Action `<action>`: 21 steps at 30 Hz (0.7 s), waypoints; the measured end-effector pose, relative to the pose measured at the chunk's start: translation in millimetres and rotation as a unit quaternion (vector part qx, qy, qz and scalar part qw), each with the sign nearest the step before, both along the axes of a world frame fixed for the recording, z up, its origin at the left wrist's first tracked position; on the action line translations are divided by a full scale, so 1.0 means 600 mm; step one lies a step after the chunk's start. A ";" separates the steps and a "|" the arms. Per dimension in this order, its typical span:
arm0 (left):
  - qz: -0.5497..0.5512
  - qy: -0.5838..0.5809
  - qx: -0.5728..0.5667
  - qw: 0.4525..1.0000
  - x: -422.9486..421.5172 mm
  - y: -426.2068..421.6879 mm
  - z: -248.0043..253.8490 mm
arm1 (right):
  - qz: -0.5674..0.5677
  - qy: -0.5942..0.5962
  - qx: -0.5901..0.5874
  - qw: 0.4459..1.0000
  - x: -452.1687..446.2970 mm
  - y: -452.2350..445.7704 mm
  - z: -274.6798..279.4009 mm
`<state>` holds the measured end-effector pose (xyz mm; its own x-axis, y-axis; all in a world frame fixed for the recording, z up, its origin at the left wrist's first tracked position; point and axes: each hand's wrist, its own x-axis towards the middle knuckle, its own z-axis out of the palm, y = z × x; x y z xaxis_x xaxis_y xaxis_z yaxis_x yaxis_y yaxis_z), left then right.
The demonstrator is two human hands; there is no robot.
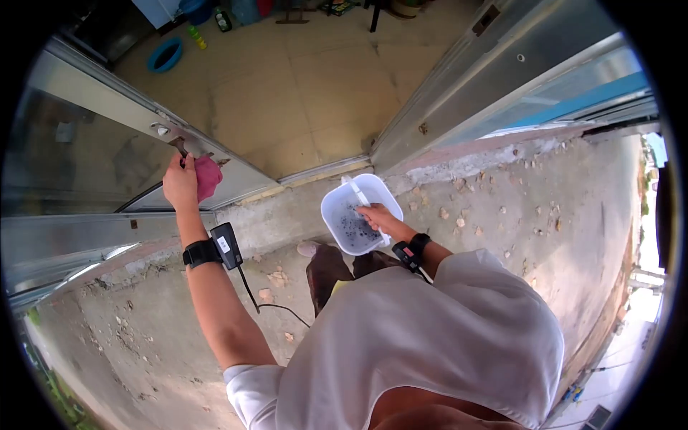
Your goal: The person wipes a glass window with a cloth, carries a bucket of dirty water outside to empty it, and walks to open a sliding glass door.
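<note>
My left hand (pixel 180 182) is closed at the door handle (pixel 178 145) of the left door leaf. A bunched pink cloth (pixel 208 178) hangs from its fingers against the door; how the fingers grip the handle is partly hidden. With my right hand (pixel 382 219) I hold the white handle of a bucket (pixel 329 209). This white, squarish bucket hangs or stands in front of my legs, and dark specks or bubbles show inside it. I cannot tell whether its base touches the ground.
A metal-framed glass door (pixel 86 143) stands open on the left, another metal leaf (pixel 459 93) on the right. Between them lies a threshold (pixel 315 170) and tiled floor (pixel 287 86). Inside sit a blue basin (pixel 165 54) and bottles. Rough concrete (pixel 473 208) surrounds my feet.
</note>
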<state>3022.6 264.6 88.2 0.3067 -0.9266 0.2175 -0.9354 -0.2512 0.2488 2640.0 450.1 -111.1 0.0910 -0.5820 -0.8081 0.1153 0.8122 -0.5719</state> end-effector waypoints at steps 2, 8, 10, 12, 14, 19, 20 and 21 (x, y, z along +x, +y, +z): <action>-0.028 0.015 -0.002 0.999 -0.010 -0.001 0.014 | -0.017 0.017 -0.007 1.000 -0.020 0.031 0.024; -0.105 0.037 0.015 0.994 -0.031 -0.015 0.049 | -0.159 0.092 0.005 0.983 -0.056 0.134 0.039; -0.144 0.042 0.043 0.988 -0.049 -0.016 0.050 | -0.219 0.118 0.024 0.968 -0.069 0.168 0.024; -0.154 0.053 0.061 0.985 -0.073 -0.012 0.064 | -0.255 0.123 0.032 0.958 -0.076 0.196 0.033; -0.165 0.063 0.052 0.983 -0.095 -0.017 0.074 | -0.296 0.134 0.032 0.945 -0.079 0.217 0.051; -0.223 0.079 0.045 0.970 -0.132 -0.020 0.091 | -0.428 0.135 0.012 0.894 -0.056 0.278 0.081; -0.222 0.092 0.044 0.970 -0.132 -0.021 0.093 | -0.448 0.142 0.009 0.883 -0.048 0.294 0.087; -0.240 0.099 0.042 0.965 -0.139 -0.023 0.098 | -0.456 0.134 0.009 0.880 -0.041 0.310 0.094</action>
<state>2939.2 250.7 146.8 -0.1334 -0.9842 0.1163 -0.8856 0.1711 0.4319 2615.3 636.0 -54.6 -0.6031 -0.3002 -0.7390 0.5865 0.4611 -0.6659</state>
